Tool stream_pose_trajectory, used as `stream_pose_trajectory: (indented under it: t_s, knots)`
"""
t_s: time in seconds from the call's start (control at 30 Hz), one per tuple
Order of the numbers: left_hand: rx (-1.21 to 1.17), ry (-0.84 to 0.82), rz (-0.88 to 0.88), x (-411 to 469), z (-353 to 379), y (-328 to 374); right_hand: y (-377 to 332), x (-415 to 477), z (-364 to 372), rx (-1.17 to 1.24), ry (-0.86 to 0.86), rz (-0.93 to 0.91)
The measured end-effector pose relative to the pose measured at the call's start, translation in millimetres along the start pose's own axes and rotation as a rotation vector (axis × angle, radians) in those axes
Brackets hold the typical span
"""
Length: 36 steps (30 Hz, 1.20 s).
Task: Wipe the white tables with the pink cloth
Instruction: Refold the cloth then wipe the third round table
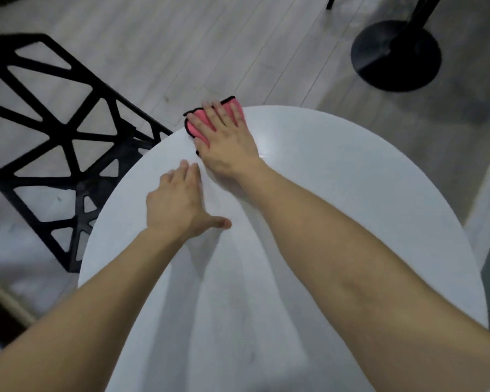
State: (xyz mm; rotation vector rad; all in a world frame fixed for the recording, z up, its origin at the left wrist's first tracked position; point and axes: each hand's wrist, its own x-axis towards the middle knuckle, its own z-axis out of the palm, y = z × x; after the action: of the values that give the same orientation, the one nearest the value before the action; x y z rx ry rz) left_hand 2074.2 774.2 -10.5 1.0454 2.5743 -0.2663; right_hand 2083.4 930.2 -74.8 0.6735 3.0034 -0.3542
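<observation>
The cloth [203, 120] lies at the far rim of the table [337, 176], pressed flat under the spread, straight fingers of the right hand [227, 140], with its far corner just past the rim. The left hand [178, 203] rests flat on the tabletop nearer, fingers straight, holding nothing, just beside the right wrist. Much of the cloth is hidden beneath the right hand, and motion blur softens the fingertips.

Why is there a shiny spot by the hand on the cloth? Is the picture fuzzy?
Head view: that is light glare on the white table beside the right hand; arms cast soft shadows; the left hand looks slightly blurred.
</observation>
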Motion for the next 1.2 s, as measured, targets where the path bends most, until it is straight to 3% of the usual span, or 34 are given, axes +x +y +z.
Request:
stream_pose_trajectory:
  t_s: [0.1, 0.23, 0.37, 0.43, 0.57, 0.63, 0.7, 0.8, 0.97, 1.07, 1.13, 1.2]
  knots:
    - [-0.184, 0.017, -0.003, -8.4, 4.5, -25.0, 42.8, -29.9, 0.0, 0.003, 0.065, 0.047]
    - [-0.324, 0.088, -0.086, -21.7, 17.4, -56.5, 123.4, -99.5, -2.2, -0.032, 0.185, 0.364]
    - [-0.385, 0.119, -0.140, -48.1, 36.7, -76.2, 92.2, -86.8, 0.0, -0.032, 0.180, 0.642]
    - [-0.411, 0.139, -0.160, -65.4, 45.9, -86.9, 30.2, -54.6, 7.5, -0.020, 0.169, 0.523]
    - [-0.379, 0.162, -0.214, -93.8, 57.1, -111.4, -118.6, -20.2, 34.6, -0.031, 0.039, -0.091]
    - [-0.357, 0.144, -0.240, -105.8, 59.3, -116.9, -152.0, -20.8, 37.8, -0.053, -0.037, -0.295]
    - [-0.348, 0.136, -0.240, -111.8, 59.0, -116.0, -140.7, -22.7, 36.7, -0.044, -0.039, -0.358]
    - [-0.355, 0.131, -0.202, -111.7, 56.6, -104.3, -67.6, -37.6, 29.4, 0.010, 0.062, -0.198]
    - [-0.345, 0.123, -0.085, -110.8, 61.0, -79.5, 115.7, -120.6, 1.7, -0.049, 0.148, 0.409]
    - [-0.348, 0.121, -0.065, -127.1, 72.1, -79.8, 124.3, -133.0, 0.3, -0.013, 0.120, 0.693]
    - [-0.337, 0.105, -0.061, -145.5, 82.1, -89.5, 71.4, -112.5, 11.3, -0.018, 0.108, 0.620]
    - [-0.319, 0.094, -0.090, -166.3, 93.4, -105.8, -9.5, -90.6, 32.4, -0.071, 0.138, 0.279]
